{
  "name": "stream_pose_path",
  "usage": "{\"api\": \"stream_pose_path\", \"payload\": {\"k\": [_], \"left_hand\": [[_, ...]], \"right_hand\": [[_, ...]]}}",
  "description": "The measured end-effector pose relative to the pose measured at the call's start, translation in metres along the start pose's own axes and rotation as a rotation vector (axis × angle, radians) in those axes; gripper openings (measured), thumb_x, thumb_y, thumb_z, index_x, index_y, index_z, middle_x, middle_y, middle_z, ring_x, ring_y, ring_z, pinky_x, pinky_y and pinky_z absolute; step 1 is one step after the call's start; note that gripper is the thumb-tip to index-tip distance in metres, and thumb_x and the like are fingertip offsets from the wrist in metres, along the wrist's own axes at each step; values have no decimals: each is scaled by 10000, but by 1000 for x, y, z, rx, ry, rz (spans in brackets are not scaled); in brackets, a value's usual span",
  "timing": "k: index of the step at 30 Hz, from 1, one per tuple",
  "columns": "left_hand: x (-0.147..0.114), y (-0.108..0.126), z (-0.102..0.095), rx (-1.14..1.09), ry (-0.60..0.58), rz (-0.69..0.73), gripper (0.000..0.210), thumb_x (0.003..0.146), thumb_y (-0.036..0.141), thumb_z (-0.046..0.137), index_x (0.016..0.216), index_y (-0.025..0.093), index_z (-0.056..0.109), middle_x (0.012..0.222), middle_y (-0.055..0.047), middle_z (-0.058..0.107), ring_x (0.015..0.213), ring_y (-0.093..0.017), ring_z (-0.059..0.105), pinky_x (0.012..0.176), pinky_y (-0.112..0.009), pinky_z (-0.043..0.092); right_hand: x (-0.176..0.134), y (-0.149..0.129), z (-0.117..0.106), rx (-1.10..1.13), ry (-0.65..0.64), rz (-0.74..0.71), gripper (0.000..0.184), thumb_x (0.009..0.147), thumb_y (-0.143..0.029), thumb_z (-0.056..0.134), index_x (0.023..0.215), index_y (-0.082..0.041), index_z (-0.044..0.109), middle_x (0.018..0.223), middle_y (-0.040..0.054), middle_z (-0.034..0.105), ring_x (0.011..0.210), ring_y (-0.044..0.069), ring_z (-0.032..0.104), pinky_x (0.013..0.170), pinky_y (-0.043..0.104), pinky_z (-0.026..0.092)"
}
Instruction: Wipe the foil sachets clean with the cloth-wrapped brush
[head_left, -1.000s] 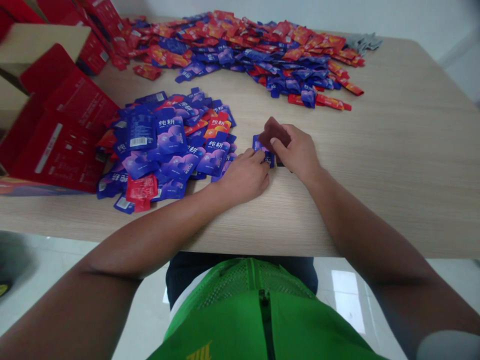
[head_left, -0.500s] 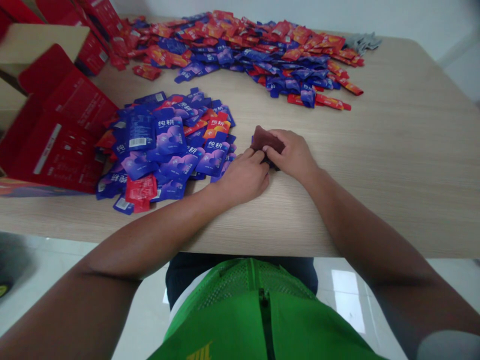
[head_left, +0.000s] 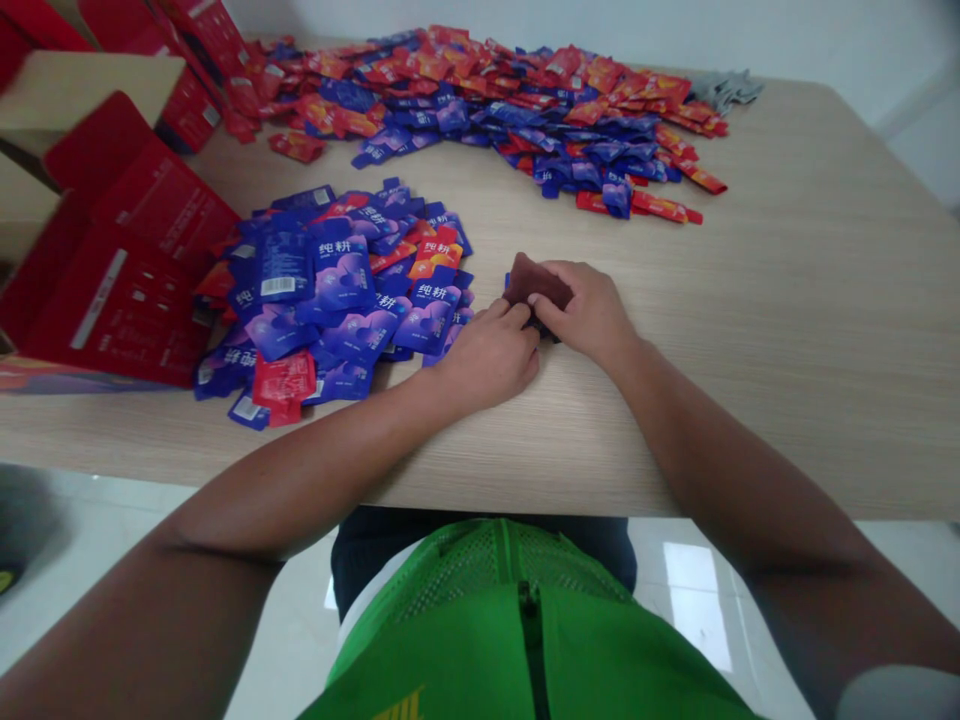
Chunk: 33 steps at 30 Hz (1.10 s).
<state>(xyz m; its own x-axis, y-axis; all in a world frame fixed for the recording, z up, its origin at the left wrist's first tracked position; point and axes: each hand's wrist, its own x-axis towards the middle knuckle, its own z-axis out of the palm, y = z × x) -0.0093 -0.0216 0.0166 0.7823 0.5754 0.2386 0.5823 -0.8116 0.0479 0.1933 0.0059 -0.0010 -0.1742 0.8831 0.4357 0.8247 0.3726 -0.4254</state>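
Observation:
Both hands meet over the table around a small folded packet (head_left: 541, 281), its brown side facing up and a sliver of blue at its left edge. My right hand (head_left: 589, 308) grips its right side, with the thumb on top. My left hand (head_left: 497, 352) is closed against its near left edge, fingers curled; they hide most of the packet's lower part. Just left of my left hand lies a pile of blue and red printed flat packets (head_left: 346, 275), mostly blue ones face up.
Along the back of the table (head_left: 810, 330) stretches a long heap of folded red and blue packets (head_left: 517, 105). Grey crumpled fabric (head_left: 726, 90) lies at its right end. An open red carton (head_left: 135, 290) stands at the left, with more boxes behind it.

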Motion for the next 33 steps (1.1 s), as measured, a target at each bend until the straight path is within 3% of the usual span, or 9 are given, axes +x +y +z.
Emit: {"api": "stream_pose_path", "payload": {"k": [6,14,24,33], "left_hand": [[1,1,-1,10,2,5,310,1038,298,530,1080,116,777,1133,-158,675,1082,-308,585,993,-467,499],[0,1,0,10,-16,-15,301,1035,299,520,1051,120,762,1111,-160,660,1070,-317,578,934,-469,510],[-1,0,3,-6,14,-13,329,1044,308,524,1159,120,769,1181,-164,671,1101,-311,581,1000,-481,503],[0,-2,0,-43,-34,18,297,1031,291,516,1041,137,769,1093,-152,688,1077,-308,601,943,-468,516]], "right_hand": [[1,-3,-1,30,-37,5,407,915,-363,643,1292,-228,718,1240,113,784,1108,360,699,986,534,547],[2,6,2,-4,71,136,390,937,-372,618,1286,-222,711,1164,109,794,1014,357,711,887,503,569],[0,-3,-1,57,-46,-25,419,907,-337,657,1307,-227,716,1276,117,774,1155,360,691,1019,534,529],[3,1,0,-18,34,135,344,941,-381,629,1234,-229,724,1118,104,799,978,338,705,852,466,556]]}}
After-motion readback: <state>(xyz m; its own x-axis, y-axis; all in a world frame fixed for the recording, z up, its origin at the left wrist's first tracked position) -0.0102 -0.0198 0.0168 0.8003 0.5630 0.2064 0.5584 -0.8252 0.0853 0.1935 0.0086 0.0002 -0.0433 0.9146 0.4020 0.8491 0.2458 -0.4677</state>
